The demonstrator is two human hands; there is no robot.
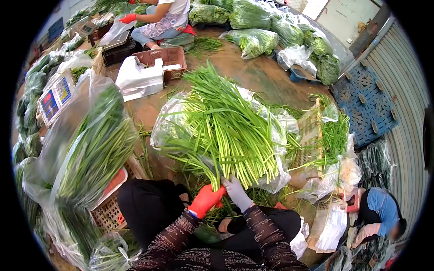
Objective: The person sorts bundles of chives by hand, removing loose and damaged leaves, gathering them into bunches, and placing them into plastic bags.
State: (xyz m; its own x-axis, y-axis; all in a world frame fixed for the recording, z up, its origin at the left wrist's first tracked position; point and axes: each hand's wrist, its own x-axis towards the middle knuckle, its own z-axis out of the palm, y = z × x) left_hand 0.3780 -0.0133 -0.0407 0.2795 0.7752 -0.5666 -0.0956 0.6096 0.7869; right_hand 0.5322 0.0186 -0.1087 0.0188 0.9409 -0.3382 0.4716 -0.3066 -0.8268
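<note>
My left hand (pixel 208 200), in a red glove, is closed round the stem ends of a small bunch of garlic chives (pixel 199 168). Right beside it, touching, is my right hand (pixel 237 193) in a grey glove, its fingers pinched at the same stems; exactly what they grip is partly hidden. Beyond both hands a large heap of garlic chives (pixel 226 122) lies on clear plastic sheeting (pixel 167 124), pale stems towards me and green leaves pointing away.
At left stands a big clear bag of chives (pixel 97 149) by a crate (pixel 101 217). A brown basket (pixel 174 56) with white bags (pixel 142 79) is ahead. A tan crate (pixel 307 135) and blue pallet (pixel 366 101) are at right. Two other people (pixel 165 20) sit nearby.
</note>
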